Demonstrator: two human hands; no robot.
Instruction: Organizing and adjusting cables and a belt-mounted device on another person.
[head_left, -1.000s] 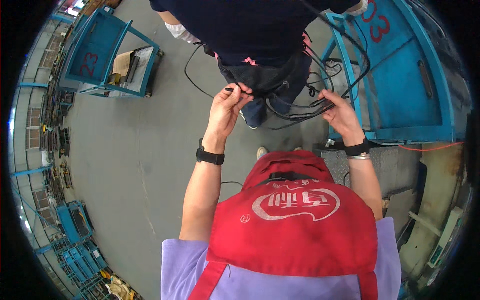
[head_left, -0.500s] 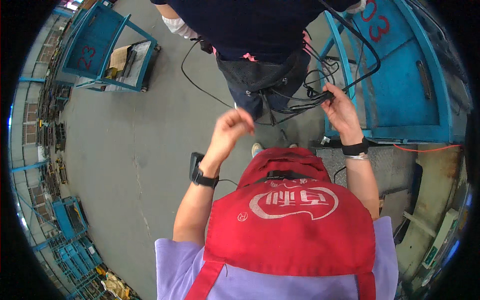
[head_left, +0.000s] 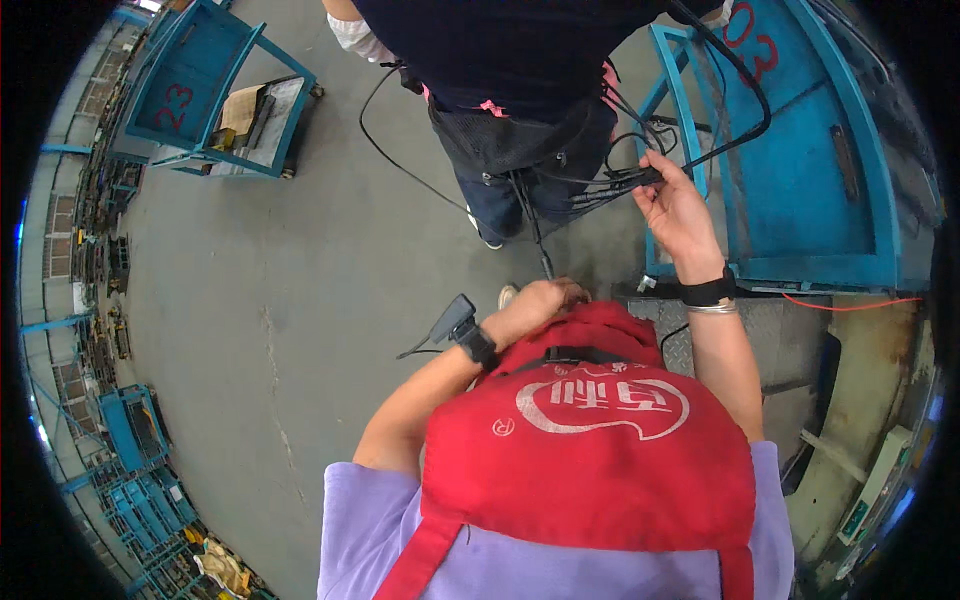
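Note:
My right hand (head_left: 682,215) is closed on a bundle of black cables (head_left: 608,190), pinching it between thumb and fingers. The bundle runs left toward the waist bag (head_left: 470,145) of a person standing in front of me. My left hand (head_left: 548,303) is down at the upper fold of my red apron (head_left: 590,450); its fingers are mostly hidden there. Just above that hand hangs the end of a black cable (head_left: 538,240). Whether the hand touches it is unclear.
At the right stands a blue metal cabinet (head_left: 820,190), with a thick black cable (head_left: 755,95) looping in front of it. A blue cart (head_left: 250,165) carrying papers is at the far left. Grey floor (head_left: 220,300) lies to my left, with blue racks (head_left: 150,500) beyond.
My left hand has moved down and right to the apron. My right hand keeps hold of the cables, shifting only slightly. One cable end now hangs lower, toward my left hand.

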